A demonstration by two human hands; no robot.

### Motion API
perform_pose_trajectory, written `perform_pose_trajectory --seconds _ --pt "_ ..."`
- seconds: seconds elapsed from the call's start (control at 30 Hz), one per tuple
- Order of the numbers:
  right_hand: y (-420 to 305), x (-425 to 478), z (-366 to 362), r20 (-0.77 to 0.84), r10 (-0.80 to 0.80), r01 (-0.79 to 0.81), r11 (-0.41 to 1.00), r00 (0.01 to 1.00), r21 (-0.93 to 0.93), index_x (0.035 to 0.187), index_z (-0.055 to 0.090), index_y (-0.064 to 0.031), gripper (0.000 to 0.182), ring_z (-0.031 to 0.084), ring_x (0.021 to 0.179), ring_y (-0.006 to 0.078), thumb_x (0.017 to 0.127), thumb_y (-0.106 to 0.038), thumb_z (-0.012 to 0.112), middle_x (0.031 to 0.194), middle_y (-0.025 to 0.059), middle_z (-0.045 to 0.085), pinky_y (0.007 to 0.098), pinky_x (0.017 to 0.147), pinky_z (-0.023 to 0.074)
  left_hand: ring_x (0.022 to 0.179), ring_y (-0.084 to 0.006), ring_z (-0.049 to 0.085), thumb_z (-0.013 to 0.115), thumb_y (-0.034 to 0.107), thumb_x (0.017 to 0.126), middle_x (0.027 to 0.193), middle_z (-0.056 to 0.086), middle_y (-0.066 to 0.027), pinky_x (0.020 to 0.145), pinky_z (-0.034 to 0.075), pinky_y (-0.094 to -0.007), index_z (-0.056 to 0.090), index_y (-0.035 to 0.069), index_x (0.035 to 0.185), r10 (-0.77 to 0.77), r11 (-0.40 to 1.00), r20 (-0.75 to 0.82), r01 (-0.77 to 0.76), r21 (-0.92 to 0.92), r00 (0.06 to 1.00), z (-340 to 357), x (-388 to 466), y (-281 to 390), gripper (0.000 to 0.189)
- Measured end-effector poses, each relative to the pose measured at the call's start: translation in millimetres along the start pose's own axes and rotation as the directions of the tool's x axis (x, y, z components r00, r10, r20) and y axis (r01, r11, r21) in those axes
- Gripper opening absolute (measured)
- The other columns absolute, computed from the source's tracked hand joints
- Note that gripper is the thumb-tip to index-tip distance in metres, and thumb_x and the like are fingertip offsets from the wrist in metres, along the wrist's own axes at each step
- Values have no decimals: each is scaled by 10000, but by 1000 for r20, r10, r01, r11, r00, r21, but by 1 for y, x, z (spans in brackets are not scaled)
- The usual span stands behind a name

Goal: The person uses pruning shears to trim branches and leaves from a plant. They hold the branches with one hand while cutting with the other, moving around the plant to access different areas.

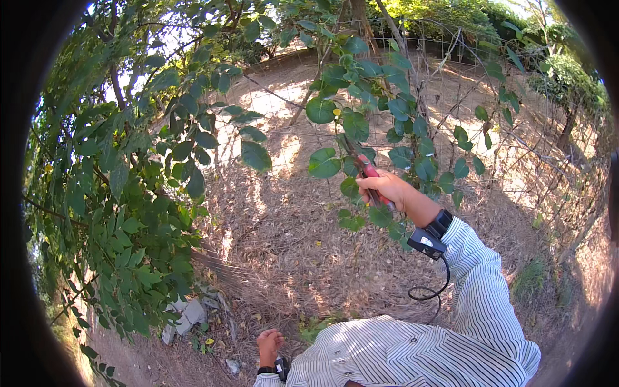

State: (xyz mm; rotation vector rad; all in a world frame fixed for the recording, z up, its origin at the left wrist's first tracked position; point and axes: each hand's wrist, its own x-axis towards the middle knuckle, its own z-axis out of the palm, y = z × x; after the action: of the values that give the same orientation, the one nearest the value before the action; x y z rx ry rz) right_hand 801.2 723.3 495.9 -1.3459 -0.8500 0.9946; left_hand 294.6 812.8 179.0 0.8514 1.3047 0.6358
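My right hand (384, 187) is closed around the red handles of pruning shears (368, 169). Their dark blades point up and left among the round green leaves (355, 126) of a climbing plant on a wire fence (285, 113); whether the blades touch a stem cannot be told. Low in the view, near the front of the striped shirt (358, 346), my left hand (271, 341) hangs with its fingers curled, and nothing shows in it. Each wrist wears a black strap with a small device, and a black cable (445, 285) runs from the right one.
Dense leafy branches (130, 232) fill the left side. Pale broken stones (191, 317) lie below them. Dry grass and litter (285, 251) cover the ground on this side of the fence. Thin bare twigs (527, 140) tangle at the right, and a tree trunk (361, 24) rises at the top.
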Motion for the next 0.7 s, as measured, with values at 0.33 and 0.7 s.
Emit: perform_pose_trajectory --seconds 0.33,0.7 --pt "-54 26 -15 -252 -313 -188 220 916 -957 960 594 -2 412 601 954 325 749 -356 585 978 217 622 392 796 477 605 -202 619 525 1 795 788 625 -130 532 528 -327 516 1 985 72 997 17 -71 -27 997 -1 -13 1 190" --pt "-51 37 7 -268 -435 -239 123 860 -963 1005 558 11 379 608 924 324 729 -248 570 981 203 621 389 780 489 531 -207 602 518 -14 799 749 617 -135 490 534 -328 505 -11 988 32 981 -35 -38 -193 999 -26 -18 -15 190"
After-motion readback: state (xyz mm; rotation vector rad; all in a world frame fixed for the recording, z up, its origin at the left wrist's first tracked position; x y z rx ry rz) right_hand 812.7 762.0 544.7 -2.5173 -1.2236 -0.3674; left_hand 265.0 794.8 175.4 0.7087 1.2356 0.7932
